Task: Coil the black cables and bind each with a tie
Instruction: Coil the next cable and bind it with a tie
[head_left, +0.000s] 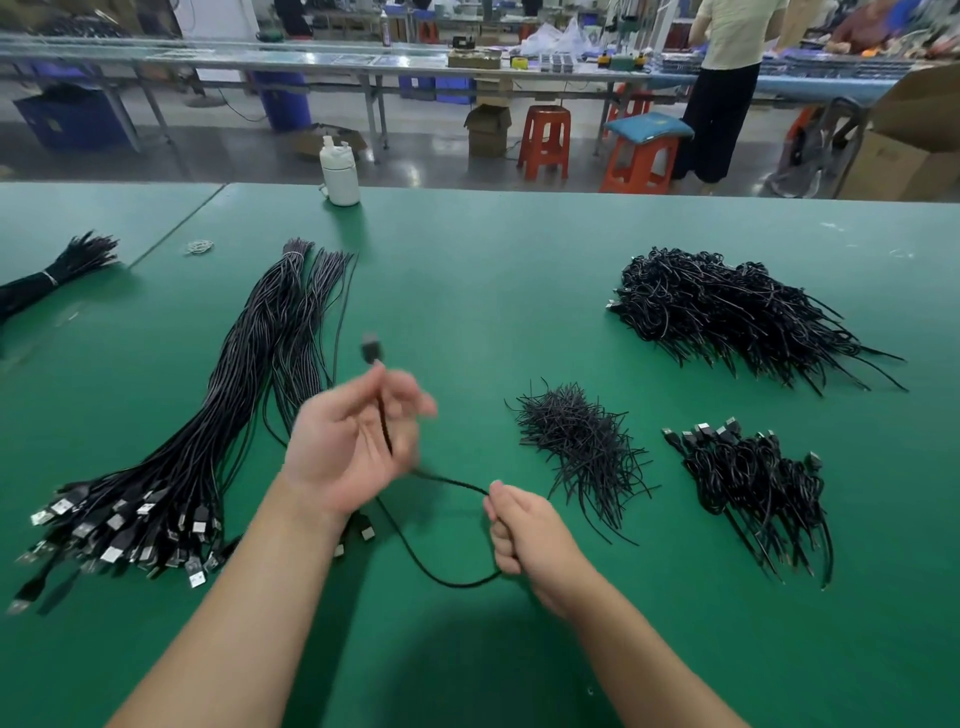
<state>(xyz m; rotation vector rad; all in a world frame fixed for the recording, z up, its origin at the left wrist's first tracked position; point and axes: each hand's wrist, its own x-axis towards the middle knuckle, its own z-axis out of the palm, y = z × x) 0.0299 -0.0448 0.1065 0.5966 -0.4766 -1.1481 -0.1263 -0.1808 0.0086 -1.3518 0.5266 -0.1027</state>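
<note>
While two hands (358, 441) hold one cable (441, 571), three piles wait

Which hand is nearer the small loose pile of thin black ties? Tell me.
The right hand. It grips the black cable just left of the loose pile of thin black ties, near its lower strands. The left hand is farther left, holding the cable's other end.
</note>
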